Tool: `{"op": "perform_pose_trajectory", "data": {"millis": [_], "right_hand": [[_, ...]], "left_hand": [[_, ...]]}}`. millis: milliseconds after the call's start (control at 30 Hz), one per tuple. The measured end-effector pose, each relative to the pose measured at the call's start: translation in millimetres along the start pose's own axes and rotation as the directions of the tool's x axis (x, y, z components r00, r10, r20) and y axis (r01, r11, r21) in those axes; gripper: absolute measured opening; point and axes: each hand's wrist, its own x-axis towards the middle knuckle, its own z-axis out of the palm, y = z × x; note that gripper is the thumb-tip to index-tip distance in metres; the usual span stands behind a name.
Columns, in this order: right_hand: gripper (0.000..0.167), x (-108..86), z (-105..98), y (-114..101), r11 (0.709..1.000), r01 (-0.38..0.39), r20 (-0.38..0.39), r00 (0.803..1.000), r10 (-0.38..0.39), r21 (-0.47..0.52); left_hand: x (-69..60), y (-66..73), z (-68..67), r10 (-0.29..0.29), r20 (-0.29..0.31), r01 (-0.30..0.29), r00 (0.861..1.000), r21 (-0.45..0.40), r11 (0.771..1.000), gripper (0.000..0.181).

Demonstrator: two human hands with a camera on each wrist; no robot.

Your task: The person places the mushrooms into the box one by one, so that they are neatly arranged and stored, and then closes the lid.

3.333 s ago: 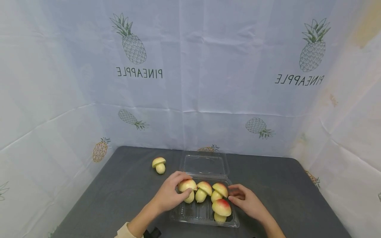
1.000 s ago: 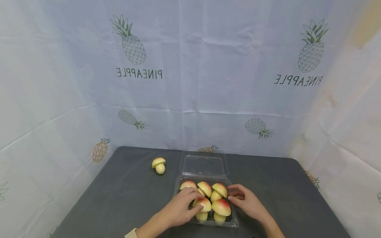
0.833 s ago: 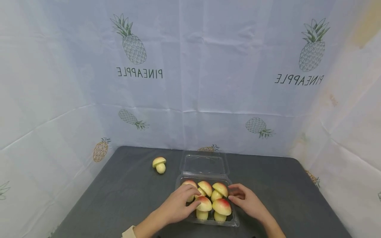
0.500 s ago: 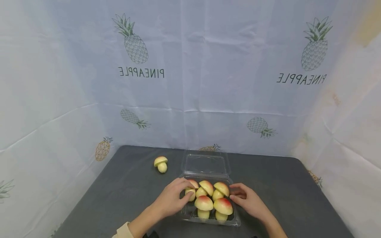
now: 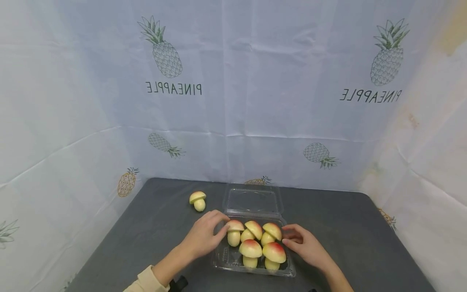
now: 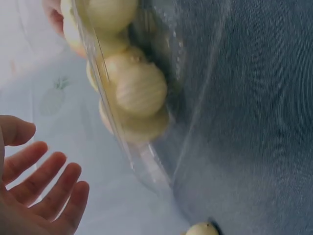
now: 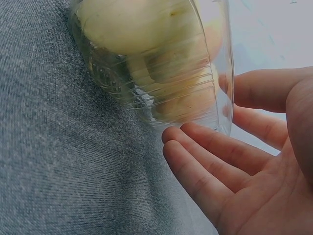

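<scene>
A clear plastic clamshell box (image 5: 228, 265) lies on the table with its lid (image 5: 252, 201) folded back. Several yellow mushroom-shaped pieces with reddish caps sit inside, among them a front middle piece (image 5: 250, 253) and a rear left piece (image 5: 234, 233). My left hand (image 5: 204, 235) is at the box's left side, its fingertips close to the rear left piece; the left wrist view shows the hand (image 6: 44, 191) with spread fingers and nothing in it. At the opposite side, my right hand (image 5: 306, 245) rests its extended fingers (image 7: 210, 166) against the box wall.
One more mushroom-shaped piece (image 5: 198, 201) lies on the dark table (image 5: 160, 227), left of the lid. White curtains with pineapple prints (image 5: 168, 59) stand behind the table and along both sides.
A piece now stands in the front middle, where none was 3.3 seconds ago. My left hand has let go of it and drawn back leftward. The right hand stays put.
</scene>
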Motion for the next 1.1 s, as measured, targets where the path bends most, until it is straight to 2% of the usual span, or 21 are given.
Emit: {"op": "perform_pose_trajectory", "data": {"millis": [133, 267, 467, 600, 867, 1100], "right_hand": [[0.048, -0.5, -0.5, -0.5, 1.000, -0.005, 0.004, 1.000, 0.005, 0.008], [0.050, -1.2, -0.3, -0.9, 1.000, -0.009, 0.012, 1.000, 0.008, 0.014], [0.048, -0.8, -1.1, 0.2, 1.000, -0.002, 0.018, 1.000, 0.002, 0.017], [0.048, 0.0, -1.7, 1.1, 1.000, 0.000, 0.017, 1.000, 0.000, 0.016], [0.049, -1.4, -2.4, 1.1, 0.999, 0.011, 0.034, 0.999, -0.012, 0.032], [0.048, -1.6, -1.5, 1.8, 0.999, 0.009, 0.029, 1.000, -0.010, 0.049]], "left_hand": [[3.4, -4.8, -5.2, -0.018, -0.034, 0.019, 0.999, 0.025, 1.000, 0.015], [6.9, -13.0, -9.3, -0.001, -0.103, 0.007, 0.995, 0.058, 0.998, 0.016], [13.2, -29.6, -12.1, 0.055, -0.239, -0.031, 0.970, 0.104, 0.994, 0.017], [16.9, -40.0, -13.4, 0.050, -0.277, -0.024, 0.960, 0.099, 0.995, 0.017], [21.4, -57.2, -15.9, -0.078, -0.288, 0.100, 0.955, 0.063, 0.993, 0.021], [27.0, -76.6, -15.8, -0.204, -0.262, 0.228, 0.943, 0.067, 0.971, 0.027]]}}
